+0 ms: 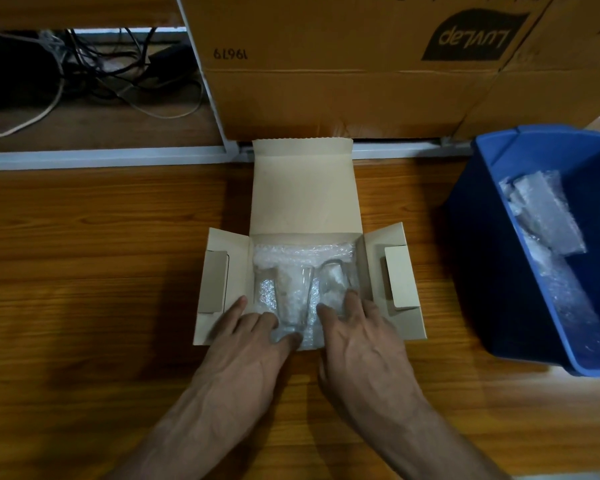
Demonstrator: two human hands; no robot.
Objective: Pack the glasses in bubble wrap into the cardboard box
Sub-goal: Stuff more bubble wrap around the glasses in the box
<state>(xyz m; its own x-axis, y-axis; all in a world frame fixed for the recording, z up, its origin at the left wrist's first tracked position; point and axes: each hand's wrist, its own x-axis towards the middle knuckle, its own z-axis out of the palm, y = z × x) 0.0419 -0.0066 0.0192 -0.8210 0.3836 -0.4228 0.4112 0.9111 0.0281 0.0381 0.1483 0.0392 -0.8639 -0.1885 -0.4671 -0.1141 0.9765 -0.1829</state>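
Under both hands, 2 glasses (pixel 300 292) in bubble wrap (pixel 305 252) sit inside the open cardboard box (pixel 305 199) on the desk (pixel 101 237). The left hand (pixel 246 344) has fingers spread and laid flat, pressing the wrap at the near left of the box, its thumb on the near edge of the bundle. The right hand (pixel 357 337) also lies spread, fingertips resting on the wrapped glass just ahead of it. Neither hand curls round anything. These look light but breakable, and the film is soft and likely slick, so take each by its wrapped body, not the loose wrap. Off beyond the right hand, a blue bin (pixel 492 258) holds more wrapped pieces (pixel 548 216).
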